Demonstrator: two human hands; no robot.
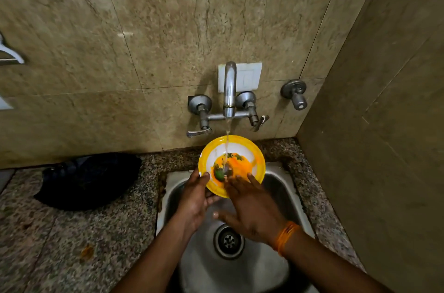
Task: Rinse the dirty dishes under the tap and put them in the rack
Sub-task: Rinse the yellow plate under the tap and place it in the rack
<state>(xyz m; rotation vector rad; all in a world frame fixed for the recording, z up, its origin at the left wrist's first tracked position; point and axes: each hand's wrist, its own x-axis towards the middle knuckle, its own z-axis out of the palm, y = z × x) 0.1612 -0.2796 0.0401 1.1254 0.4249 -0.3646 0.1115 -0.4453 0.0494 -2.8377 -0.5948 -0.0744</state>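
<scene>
A round plate (242,146) with a yellow rim and white middle is held over the steel sink (276,187), tilted toward me. Orange and green food smears cover its centre. Water runs from the wall tap (230,90) onto the smears. My left hand (195,199) grips the plate's near left rim, thumb on top. My right hand (249,206) lies flat with fingers spread, fingertips touching the plate's near inner surface. An orange thread band circles my right wrist. No rack is in view.
A dark cloth (89,179) lies on the speckled granite counter (72,244) left of the sink. Two lever handles flank the tap and a separate valve (296,94) sticks out at the right. A side wall closes in on the right. The sink drain (228,241) is uncovered.
</scene>
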